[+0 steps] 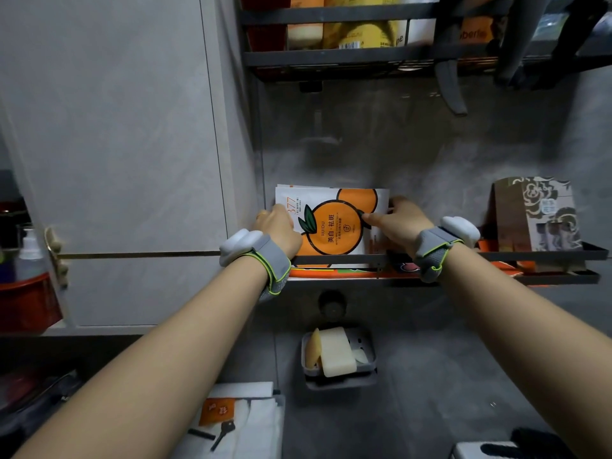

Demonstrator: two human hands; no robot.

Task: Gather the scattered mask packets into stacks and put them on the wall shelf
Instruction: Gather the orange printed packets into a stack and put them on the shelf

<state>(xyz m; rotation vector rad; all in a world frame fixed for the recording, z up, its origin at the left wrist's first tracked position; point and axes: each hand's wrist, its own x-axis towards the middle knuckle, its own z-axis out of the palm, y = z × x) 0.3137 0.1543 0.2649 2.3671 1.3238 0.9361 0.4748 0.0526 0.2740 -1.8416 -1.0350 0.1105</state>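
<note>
Head view: patterned box right of mask packets.

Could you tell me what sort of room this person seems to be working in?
Probably a bathroom: a wall-mounted soap dish holds bars of soap, bottles fill the upper rack, and the walls are tiled. Both hands steady mask packets on the shelf.

Your packets stand on the shelf against the wall, your left hand and right hand at their sides; a box stands right, a soap dish below
</note>
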